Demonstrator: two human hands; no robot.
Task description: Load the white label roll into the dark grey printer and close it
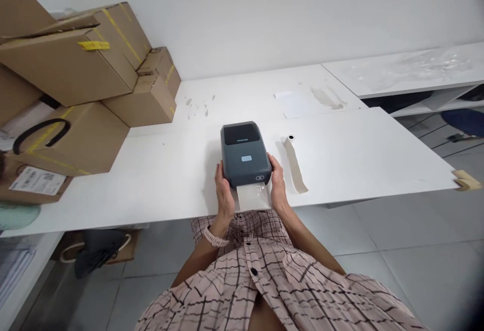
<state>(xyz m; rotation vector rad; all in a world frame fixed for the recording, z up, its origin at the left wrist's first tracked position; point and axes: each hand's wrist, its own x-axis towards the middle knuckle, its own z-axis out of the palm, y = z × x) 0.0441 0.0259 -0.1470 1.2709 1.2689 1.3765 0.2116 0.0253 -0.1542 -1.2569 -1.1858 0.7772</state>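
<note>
A dark grey label printer [245, 153] stands near the front edge of a white table [159, 179]. A strip of pale label paper [253, 196] sticks out of its front slot toward me. My left hand [224, 194] lies against the printer's left side, fingers laid along the casing and holding it. My right hand [277, 185] presses against the right side in the same way. A small label roll [290, 139] with its brownish backing strip [296, 169] unrolled lies on the table just right of my right hand.
Several cardboard boxes [75, 68] are stacked at the left of the table. A white sheet [298, 103] lies at the back. A second white surface [408, 68] with shelves stands at the right. A bag [96, 250] sits on the tiled floor below.
</note>
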